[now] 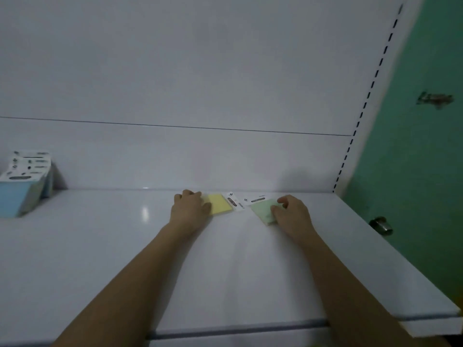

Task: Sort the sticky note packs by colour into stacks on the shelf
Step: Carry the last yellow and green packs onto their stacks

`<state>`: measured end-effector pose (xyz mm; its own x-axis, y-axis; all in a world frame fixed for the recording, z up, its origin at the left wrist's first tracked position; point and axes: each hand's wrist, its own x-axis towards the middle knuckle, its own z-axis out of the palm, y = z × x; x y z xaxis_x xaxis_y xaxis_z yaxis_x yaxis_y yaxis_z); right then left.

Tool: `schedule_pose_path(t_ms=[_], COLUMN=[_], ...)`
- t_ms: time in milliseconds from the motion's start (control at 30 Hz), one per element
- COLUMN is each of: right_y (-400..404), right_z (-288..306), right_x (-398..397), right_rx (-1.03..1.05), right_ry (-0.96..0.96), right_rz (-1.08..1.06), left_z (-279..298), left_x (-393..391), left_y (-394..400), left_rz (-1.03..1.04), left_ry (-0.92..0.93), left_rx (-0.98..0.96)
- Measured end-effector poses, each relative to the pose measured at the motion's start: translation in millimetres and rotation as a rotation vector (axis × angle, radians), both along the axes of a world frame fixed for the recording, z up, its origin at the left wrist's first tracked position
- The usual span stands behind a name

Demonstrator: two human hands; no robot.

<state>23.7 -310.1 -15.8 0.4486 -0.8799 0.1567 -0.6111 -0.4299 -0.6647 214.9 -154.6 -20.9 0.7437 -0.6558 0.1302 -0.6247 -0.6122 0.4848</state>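
1. While both my arms reach to the back of the shelf (100,259), my left hand (189,209) lies flat on the near-left edge of the yellow pack (221,202), fingers curled, not clearly gripping.
2. My right hand (290,212) pinches the green pack (261,209), which lies just right of the yellow; the blue stack (17,196) sits far left, nearer my left hand.

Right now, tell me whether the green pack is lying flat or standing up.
Flat. The green pack lies face-up on the shelf, with the right hand resting on its near corner.
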Motion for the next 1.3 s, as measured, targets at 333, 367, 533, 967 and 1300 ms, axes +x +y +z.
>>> schedule_pose_path(t_ms=[333, 367, 533, 967, 1300], right_y=[-4.5, -5.8, -4.9, 32.2, 123.8], right_z=[1.1, 2.4, 5.4, 23.0, 53.2], right_x=[-1.9, -5.1, -9.9, -8.2, 19.8], right_rx=[0.015, 0.072, 0.534, 0.767, 0.610], right_ry=[0.050, -0.073, -0.652, -0.822, -0.620], right_rz=[0.013, 0.037, 0.161, 0.540, 0.761], left_z=[4.7, 6.3, 14.4, 47.7, 69.3], left_x=[3.0, 3.1, -7.6, -47.7, -82.9], left_y=[4.9, 7.7, 20.9, 95.5, 222.3], left_rz=[0.020, 0.028, -0.031, 0.128, 0.336], left_ry=[0.137, 0.242, 0.663, 0.739, 0.664], left_rx=[-0.051, -0.154, -0.516, -0.863, -1.041])
